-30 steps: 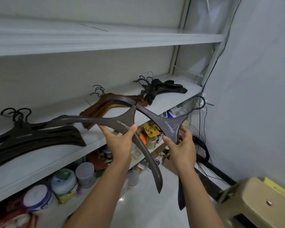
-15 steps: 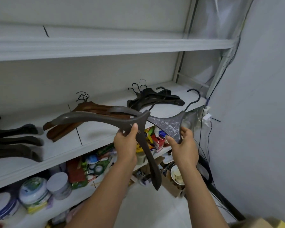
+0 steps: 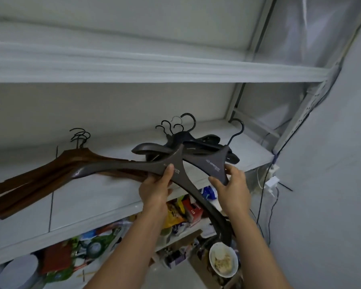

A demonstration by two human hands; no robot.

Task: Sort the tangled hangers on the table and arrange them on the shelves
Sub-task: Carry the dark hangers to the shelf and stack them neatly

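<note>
The grey hangers [image 3: 214, 163] are brought nearer the white shelf [image 3: 104, 197] (grey-walled room), clasped centrally by left grip [image 3: 154, 190] and right grip [image 3: 232, 189].

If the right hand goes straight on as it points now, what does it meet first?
Probably the pile of black plastic hangers on the white shelf, beyond the right hand and its grey hanger; depth unclear.

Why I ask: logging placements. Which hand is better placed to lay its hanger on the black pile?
Right, probably: the right hand holds its grey hanger before the black pile; the left hand is farther left, nearer the brown hangers.
</note>
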